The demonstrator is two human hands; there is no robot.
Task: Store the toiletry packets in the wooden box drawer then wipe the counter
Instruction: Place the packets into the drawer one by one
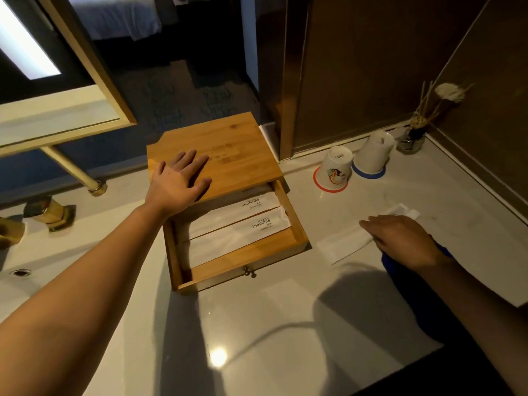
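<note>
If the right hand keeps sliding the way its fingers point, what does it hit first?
The right hand points left across the white packet beneath it; next in line is likely the open drawer's right wall, though depth is unclear.

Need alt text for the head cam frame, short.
Left hand lies flat on a wooden box whose open drawer holds two white toothbrush packets, while the right hand reaches for another white packet on the white counter. Two upturned cups stand behind.
</note>
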